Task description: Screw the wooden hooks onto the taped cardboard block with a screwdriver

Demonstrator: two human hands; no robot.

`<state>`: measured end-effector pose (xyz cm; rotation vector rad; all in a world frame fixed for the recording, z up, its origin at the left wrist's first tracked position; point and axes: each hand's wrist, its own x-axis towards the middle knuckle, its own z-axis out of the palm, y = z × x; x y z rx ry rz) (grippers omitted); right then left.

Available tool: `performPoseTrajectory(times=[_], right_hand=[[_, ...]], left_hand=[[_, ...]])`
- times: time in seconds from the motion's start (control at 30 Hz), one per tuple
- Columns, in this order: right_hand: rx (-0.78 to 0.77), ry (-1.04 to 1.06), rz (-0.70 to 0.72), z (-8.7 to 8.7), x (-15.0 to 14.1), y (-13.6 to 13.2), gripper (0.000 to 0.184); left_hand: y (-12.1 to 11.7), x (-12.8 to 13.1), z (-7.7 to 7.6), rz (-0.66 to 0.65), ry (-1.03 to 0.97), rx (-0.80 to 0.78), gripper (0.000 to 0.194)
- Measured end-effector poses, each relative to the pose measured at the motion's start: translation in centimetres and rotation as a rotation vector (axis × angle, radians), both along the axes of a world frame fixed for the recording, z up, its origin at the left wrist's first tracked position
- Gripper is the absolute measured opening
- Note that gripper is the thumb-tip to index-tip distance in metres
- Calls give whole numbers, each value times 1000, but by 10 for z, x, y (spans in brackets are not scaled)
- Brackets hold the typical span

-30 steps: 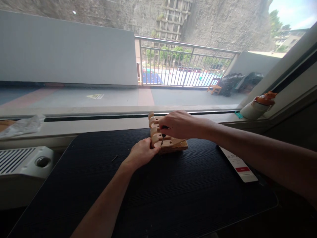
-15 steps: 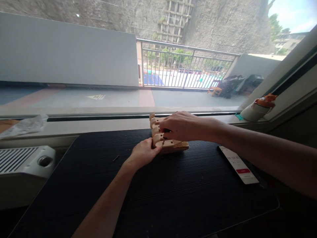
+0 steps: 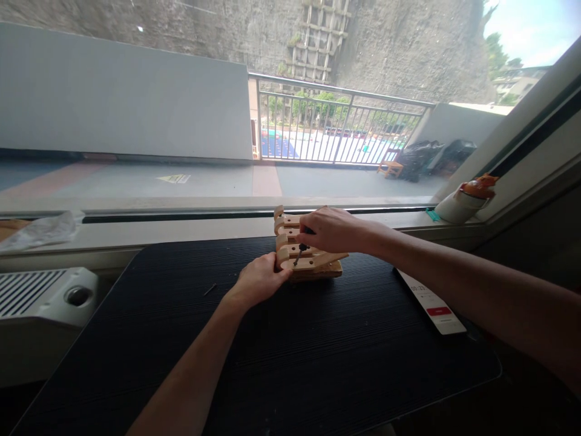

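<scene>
A small wooden assembly (image 3: 313, 265) of stacked light-wood arms on a base sits at the far side of a black ribbed mat (image 3: 272, 351). My left hand (image 3: 258, 281) grips its left end, fingers curled round the nearest arm. My right hand (image 3: 333, 230) is closed above it, pinching a small dark screwdriver (image 3: 299, 251) whose tip points down onto the nearest wooden arm. Most of the tool's handle is hidden in my fingers.
A small dark screw (image 3: 209, 289) lies on the mat left of the assembly. A phone (image 3: 433, 303) lies at the mat's right edge. A white appliance (image 3: 43, 303) stands at left, a plastic bag (image 3: 43, 230) and a white cup (image 3: 463, 203) on the window sill.
My right hand has shifted slightly back and forth over the assembly while keeping the screwdriver on it. My left hand has kept its hold.
</scene>
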<state>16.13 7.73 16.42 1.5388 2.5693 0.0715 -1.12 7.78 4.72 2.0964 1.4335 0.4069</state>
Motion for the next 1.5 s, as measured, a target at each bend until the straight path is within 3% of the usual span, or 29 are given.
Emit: performPoseTrajectory(times=[0.2, 0.3, 0.5, 0.63, 0.73, 0.97, 1.1, 1.27, 1.5], right_hand=[[7, -39, 203, 14, -9, -12, 25], [-29, -46, 227, 16, -11, -11, 24], [5, -8, 189, 3, -8, -1, 28], [45, 103, 14, -10, -1, 11, 33], [2, 161, -71, -11, 6, 14, 34], [-221, 95, 294, 17, 1, -28, 19], [-203, -20, 365, 24, -8, -44, 19], [-190, -73, 365, 30, -12, -37, 15], [-261, -71, 387, 32, -20, -30, 10]], left_hand=[[0, 1, -3, -6, -80, -1, 33], [1, 2, -6, -6, -138, -19, 33], [5, 5, -18, -4, -292, -78, 34], [9, 5, -22, 1, -368, -132, 35], [8, 6, -17, -14, -416, -187, 35], [-24, -12, 6, -69, -471, -355, 34], [-44, -21, 2, -9, -555, -411, 36], [-51, -17, -13, 63, -647, -327, 35], [-57, -22, -24, 163, -479, 96, 33]])
